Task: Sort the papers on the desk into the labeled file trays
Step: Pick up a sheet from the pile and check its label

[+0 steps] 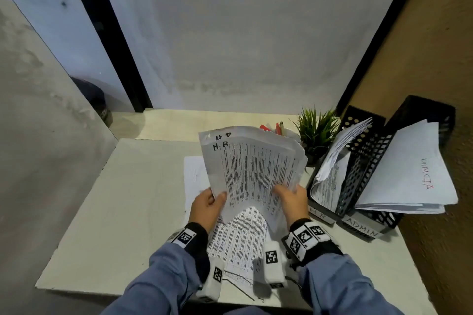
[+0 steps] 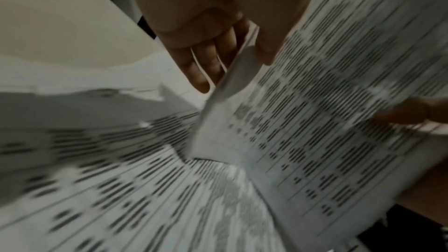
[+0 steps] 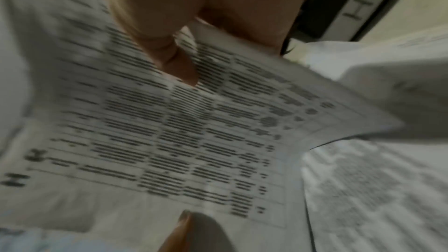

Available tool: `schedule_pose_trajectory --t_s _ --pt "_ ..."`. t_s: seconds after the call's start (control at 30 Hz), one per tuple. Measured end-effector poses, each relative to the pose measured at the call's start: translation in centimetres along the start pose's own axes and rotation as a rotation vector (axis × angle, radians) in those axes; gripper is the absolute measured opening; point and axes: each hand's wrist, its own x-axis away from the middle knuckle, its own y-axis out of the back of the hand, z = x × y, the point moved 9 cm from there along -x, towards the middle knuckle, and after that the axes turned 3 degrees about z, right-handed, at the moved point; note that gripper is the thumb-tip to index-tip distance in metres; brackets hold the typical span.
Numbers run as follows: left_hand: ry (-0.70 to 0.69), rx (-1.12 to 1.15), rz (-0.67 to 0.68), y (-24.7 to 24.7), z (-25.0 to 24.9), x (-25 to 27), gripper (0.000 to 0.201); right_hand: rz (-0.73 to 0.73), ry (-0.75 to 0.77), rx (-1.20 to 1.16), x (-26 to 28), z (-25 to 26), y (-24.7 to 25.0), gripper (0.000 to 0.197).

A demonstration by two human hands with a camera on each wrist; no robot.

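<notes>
I hold a sheaf of printed sheets [image 1: 252, 166] upright above the desk, its top pages marked "H.R" by hand. My left hand [image 1: 208, 206] grips the sheaf's lower left edge, thumb in front and fingers behind [image 2: 206, 64]. My right hand [image 1: 291, 198] grips its lower right edge, thumb [image 3: 179, 68] pressed on the printed table [image 3: 194, 131]. More printed papers [image 1: 239, 240] lie flat on the desk below. To the right stand two black perforated trays: the HR tray [image 1: 352, 181] and the ADMIN tray [image 1: 384, 217], each holding papers.
A small potted plant [image 1: 317, 130] and a cup of pens [image 1: 279, 129] stand behind the sheaf. A blank sheet [image 1: 193, 176] lies under the papers at left. The pale desk [image 1: 122, 212] ends at a grey wall behind and a brown partition at right.
</notes>
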Motion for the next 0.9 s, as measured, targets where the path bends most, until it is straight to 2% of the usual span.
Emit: schedule_pose_trajectory --t_s 0.07,0.17,0.23,0.33,0.4,0.47,0.53,0.6,0.63,0.67,0.7,0.73,0.8,0.9 --pt "0.009 -0.087 -0.007 0.2 0.7 0.3 0.014 -0.027 -0.049 0.047 -0.3 -1.4 0.7 0.015" --pt "-0.047 -0.031 -0.045 0.4 -2.5 0.5 0.022 -0.065 0.020 0.046 -1.2 1.2 2.0 0.018" --pt "-0.177 -0.052 -0.093 0.4 -7.0 0.6 0.035 -0.121 0.132 0.096 -1.7 4.6 3.2 0.018" --pt "-0.364 -0.112 -0.097 -0.3 -13.5 0.3 0.019 -0.190 0.284 0.129 -1.8 9.3 5.0 0.004" --pt "-0.442 -0.172 -0.082 -1.0 -16.6 -0.4 0.016 -0.295 0.365 0.147 -1.9 11.3 6.8 0.016" --pt "-0.498 -0.245 -0.075 -1.9 -19.3 -0.9 0.017 -0.500 0.363 0.397 -2.5 12.1 9.3 0.036" --pt "-0.535 -0.323 -0.074 -2.9 -21.6 -1.4 0.020 -0.587 0.167 0.711 -4.3 10.8 11.1 0.064" --pt "-0.553 -0.392 -0.058 -4.2 -23.3 -1.9 0.022 -0.498 -0.105 0.725 -5.9 7.7 12.2 0.078" --pt "-0.559 -0.414 -0.039 -4.9 -24.0 -1.9 0.023 -0.439 -0.193 0.670 -6.2 6.5 12.3 0.070" --pt "-0.569 -0.432 -0.018 -5.6 -24.8 -1.9 0.023 -0.393 -0.226 0.610 -6.3 5.7 12.5 0.050" --pt "-0.580 -0.450 0.000 -6.4 -25.4 -1.9 0.023 -0.364 -0.220 0.541 -6.4 5.3 12.7 0.024" --pt "-0.589 -0.469 0.011 -7.1 -26.0 -1.8 0.024 -0.344 -0.197 0.482 -6.2 5.3 12.9 0.011" --pt "-0.601 -0.487 0.020 -8.3 -27.0 -1.7 0.024 -0.344 -0.105 0.401 -6.3 5.9 13.8 0.030" --pt "-0.610 -0.471 0.022 -9.6 -28.1 -1.4 0.024 -0.332 0.013 0.391 -5.9 8.4 14.7 0.030"
